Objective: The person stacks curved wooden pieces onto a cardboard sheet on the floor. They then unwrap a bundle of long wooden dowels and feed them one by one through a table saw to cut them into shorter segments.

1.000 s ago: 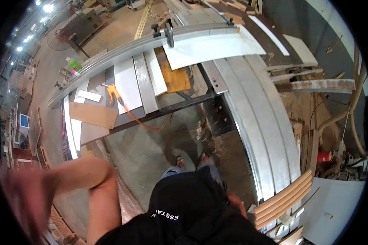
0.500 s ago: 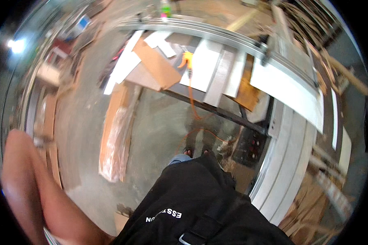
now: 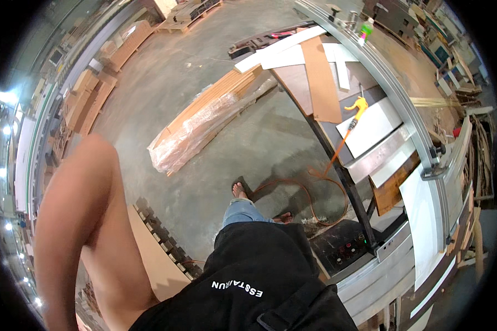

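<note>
My bare left arm (image 3: 94,220) is bent at the lower left, elbow raised; its hand lies outside the picture. No part of my right hand shows. To my right stands a machine table with a long metal rail (image 3: 403,91). On it lie white panels (image 3: 374,124), a brown strip (image 3: 321,83), a grey strip (image 3: 378,155) and an orange-brown board (image 3: 393,187). A yellow air blow gun (image 3: 360,105) rests among these pieces, its orange hose (image 3: 310,204) trailing down to the floor. Neither hand is seen touching anything.
A plastic-wrapped bundle of long boards (image 3: 199,129) lies on the floor ahead. Beside my left arm is a beige panel stack (image 3: 152,248). A dark control panel (image 3: 342,251) sits low at the right. A green bottle (image 3: 365,30) stands beyond the rail.
My view has turned left, so the table and its panels now sit farther right. The wrapped bundle appears more slanted, my feet have stepped apart, and the beige stack has come into view.
</note>
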